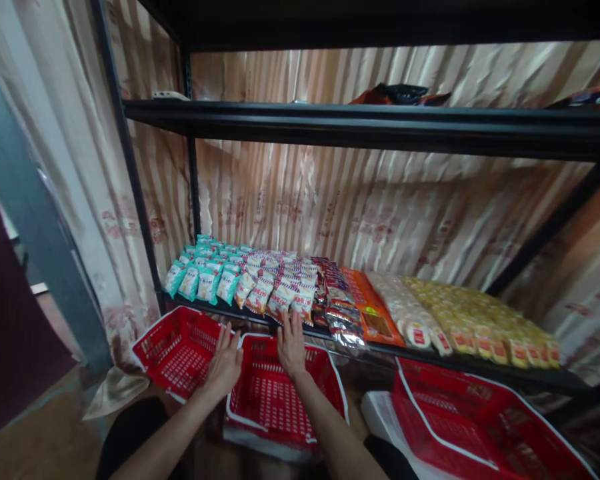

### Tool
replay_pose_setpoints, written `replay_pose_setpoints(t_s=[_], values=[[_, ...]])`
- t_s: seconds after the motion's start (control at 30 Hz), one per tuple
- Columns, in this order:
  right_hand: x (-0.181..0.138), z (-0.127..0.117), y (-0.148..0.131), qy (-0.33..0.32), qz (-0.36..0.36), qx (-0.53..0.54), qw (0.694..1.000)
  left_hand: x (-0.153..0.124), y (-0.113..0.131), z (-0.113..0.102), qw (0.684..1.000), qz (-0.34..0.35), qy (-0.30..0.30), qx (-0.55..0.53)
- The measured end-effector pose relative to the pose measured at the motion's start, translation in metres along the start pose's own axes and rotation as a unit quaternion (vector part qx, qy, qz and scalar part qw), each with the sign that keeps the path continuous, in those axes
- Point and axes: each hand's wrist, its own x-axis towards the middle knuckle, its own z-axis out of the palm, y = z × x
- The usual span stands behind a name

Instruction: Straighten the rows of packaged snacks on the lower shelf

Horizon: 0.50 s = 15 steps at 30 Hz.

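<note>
My left hand [225, 360] is over the inner rims of two red baskets, its fingers stretched out with nothing in them. Below it to the left is the left red basket [180, 360]. My right hand [292, 347] reaches over the middle red basket [260, 400], fingers extended toward the shelf front and holding nothing. Its fingertips are close to the white-and-orange snack bags [280, 293]; whether they touch, I cannot tell. Left of those bags stand rows of teal snack bags [207, 283]. Both baskets look bare inside.
Dark packets [339, 293], orange packs [375, 310], white packs [410, 313] and yellow packs [470, 313] continue rightward along the lower shelf. A third red basket [470, 420] stands at lower right. The upper shelf [300, 117] spans above, and a metal post [135, 167] rises at left.
</note>
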Motion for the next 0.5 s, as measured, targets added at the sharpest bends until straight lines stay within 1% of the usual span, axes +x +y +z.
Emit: replay_pose_setpoints(t_s=[0.1,0.2,0.37,0.5], values=[[0.015,0.012,0.017,0.013,0.017,-0.041,0.999,0.035,-0.007,0.031,0.995,0.037,0.088,0.035],[0.031,0.023,0.03,0.027,0.036,-0.078,0.996,0.069,-0.015,0.051,0.991,0.048,0.11,0.059],[0.05,0.038,0.04,0.034,0.016,-0.165,0.986,0.118,-0.022,0.063,0.982,0.105,0.133,0.081],[0.053,0.045,0.049,0.039,0.021,-0.183,0.982,0.143,-0.027,0.071,0.97,0.161,0.16,0.082]])
